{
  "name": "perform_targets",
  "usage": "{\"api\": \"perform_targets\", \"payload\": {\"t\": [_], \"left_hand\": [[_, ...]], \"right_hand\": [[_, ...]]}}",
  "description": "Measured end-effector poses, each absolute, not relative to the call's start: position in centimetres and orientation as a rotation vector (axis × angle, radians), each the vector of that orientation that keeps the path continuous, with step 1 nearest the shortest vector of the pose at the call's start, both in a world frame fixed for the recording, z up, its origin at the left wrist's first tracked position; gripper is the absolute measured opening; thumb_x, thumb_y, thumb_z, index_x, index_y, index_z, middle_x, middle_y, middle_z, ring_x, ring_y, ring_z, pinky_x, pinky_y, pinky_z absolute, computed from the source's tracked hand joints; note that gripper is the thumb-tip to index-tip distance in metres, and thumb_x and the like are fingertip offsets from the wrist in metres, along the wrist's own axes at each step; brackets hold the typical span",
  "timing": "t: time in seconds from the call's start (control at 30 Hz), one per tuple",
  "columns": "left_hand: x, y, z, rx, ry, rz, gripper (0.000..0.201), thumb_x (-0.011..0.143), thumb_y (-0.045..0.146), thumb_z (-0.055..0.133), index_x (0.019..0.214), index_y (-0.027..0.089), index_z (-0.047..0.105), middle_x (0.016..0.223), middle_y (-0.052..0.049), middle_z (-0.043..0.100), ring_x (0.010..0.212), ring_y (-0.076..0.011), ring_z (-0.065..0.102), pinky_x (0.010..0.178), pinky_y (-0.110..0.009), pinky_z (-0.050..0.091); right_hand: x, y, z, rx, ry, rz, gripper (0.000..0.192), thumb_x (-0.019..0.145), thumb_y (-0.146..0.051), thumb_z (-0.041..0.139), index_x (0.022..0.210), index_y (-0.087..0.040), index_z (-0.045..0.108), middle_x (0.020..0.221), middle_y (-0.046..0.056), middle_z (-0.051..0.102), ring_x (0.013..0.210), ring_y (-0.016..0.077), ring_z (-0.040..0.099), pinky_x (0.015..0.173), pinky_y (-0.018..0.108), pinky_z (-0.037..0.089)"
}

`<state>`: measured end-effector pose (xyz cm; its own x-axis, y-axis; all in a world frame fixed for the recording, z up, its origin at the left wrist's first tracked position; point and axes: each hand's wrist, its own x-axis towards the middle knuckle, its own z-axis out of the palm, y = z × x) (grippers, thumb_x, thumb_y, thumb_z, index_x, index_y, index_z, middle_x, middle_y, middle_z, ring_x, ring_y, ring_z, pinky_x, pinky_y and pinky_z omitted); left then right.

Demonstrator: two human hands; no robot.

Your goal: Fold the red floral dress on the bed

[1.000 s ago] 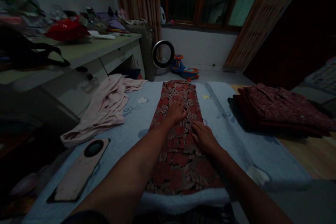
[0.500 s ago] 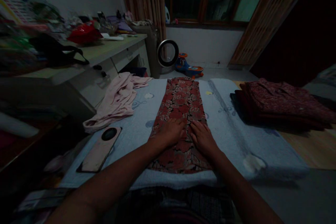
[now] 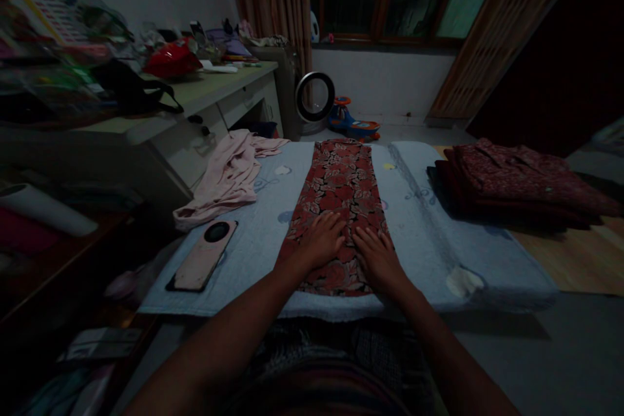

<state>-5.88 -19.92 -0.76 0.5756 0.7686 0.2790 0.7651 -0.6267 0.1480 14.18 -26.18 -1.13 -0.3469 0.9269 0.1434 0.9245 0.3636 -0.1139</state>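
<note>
A long strip of folded red cloth with a leaf and flower pattern (image 3: 344,175) lies lengthwise on a light blue towel-like cover (image 3: 414,260). My left hand (image 3: 324,237) rests flat on the cloth's nearer half, fingers outstretched. Beside it, my right hand (image 3: 377,253) also presses flat near the cloth's right edge, its fingers spread. Neither hand grips anything. Left of the cloth lies a phone (image 3: 205,263) with a round dark camera ring. Behind the phone sits a crumpled pale pink garment (image 3: 227,175).
A stack of folded dark red clothes (image 3: 517,175) stands at the right. Along the left runs a cluttered desk (image 3: 209,94) with a red bag (image 3: 173,60). Beyond the covered surface are a round ring-shaped appliance (image 3: 315,97) and a blue-and-orange ride-on toy (image 3: 351,122).
The camera view has shifted slightly. Both hands remain flat on the patterned cloth, the left one's fingers a little more spread. The cloth stays in place.
</note>
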Motion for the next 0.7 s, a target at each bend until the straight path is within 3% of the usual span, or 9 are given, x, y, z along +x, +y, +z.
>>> {"api": "perform_targets", "payload": {"t": [0.27,0.37,0.5,0.7], "left_hand": [[-6.0,-20.2,-0.2,2.796,1.143,0.671,0.028,0.098,0.022,0.051,0.122,0.019,0.063,0.129,-0.009,0.063,0.125,-0.0230,0.054,0.110,-0.044,0.041],[-6.1,-21.1,0.1,2.748,1.133,0.659,0.029,0.095,0.021,0.054,0.123,0.019,0.062,0.125,-0.009,0.064,0.119,-0.0235,0.057,0.104,-0.042,0.047],[-6.0,-22.2,0.1,2.641,1.205,0.663,0.036,0.089,0.022,0.064,0.125,0.017,0.060,0.134,-0.010,0.060,0.128,-0.0270,0.052,0.110,-0.046,0.042],[-5.4,-22.2,-0.2,2.472,1.240,0.786,0.030,0.088,0.015,0.062,0.117,0.021,0.062,0.125,-0.007,0.065,0.122,-0.0234,0.056,0.109,-0.044,0.043]], "right_hand": [[14.5,-28.4,-1.3,-1.639,-2.434,0.063,0.054,0.096,-0.032,0.050,0.148,-0.020,0.047,0.159,0.007,0.038,0.148,0.0300,0.032,0.117,0.054,0.030],[14.8,-28.5,-0.7,-1.594,-2.420,0.135,0.050,0.095,-0.031,0.051,0.144,-0.019,0.052,0.156,0.010,0.044,0.144,0.0309,0.038,0.114,0.056,0.035],[15.0,-27.9,-0.3,-1.446,-2.333,0.183,0.037,0.096,-0.023,0.045,0.128,-0.020,0.065,0.143,0.011,0.058,0.133,0.0264,0.053,0.111,0.050,0.042],[13.4,-27.2,-1.3,-1.420,-2.259,0.118,0.051,0.096,-0.022,0.044,0.147,-0.017,0.047,0.153,0.012,0.047,0.143,0.0266,0.041,0.115,0.051,0.039]]}}
